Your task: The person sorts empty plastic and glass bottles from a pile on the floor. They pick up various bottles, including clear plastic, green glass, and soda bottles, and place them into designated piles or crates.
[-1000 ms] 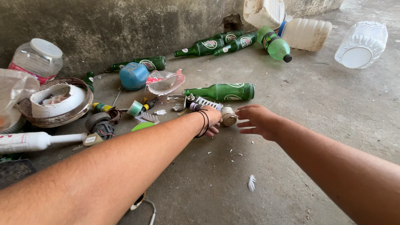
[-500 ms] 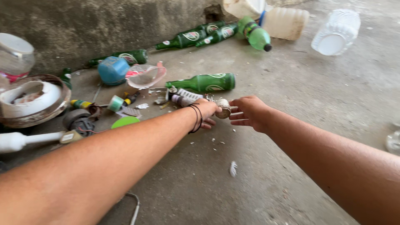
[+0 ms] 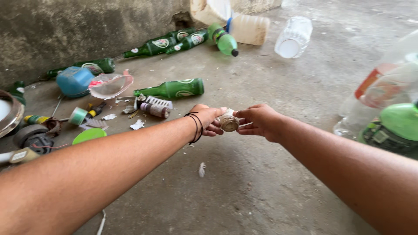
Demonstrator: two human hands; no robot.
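Both hands on one small object above the concrete floor [image 3: 261,182].
Left hand [image 3: 208,120] and right hand [image 3: 260,122] pinch a small pale spool-like object [image 3: 229,122] between fingertips; its exact kind is unclear. Green glass bottle [image 3: 172,88] lies just beyond.

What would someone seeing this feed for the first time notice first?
Two bare arms reach out over the grey concrete floor, where the left hand and right hand together hold a small dusty, roundish beige object at mid-frame. Behind them lies a green glass bottle on its side, with more green bottles along the stained wall and a clear plastic jar farther back.
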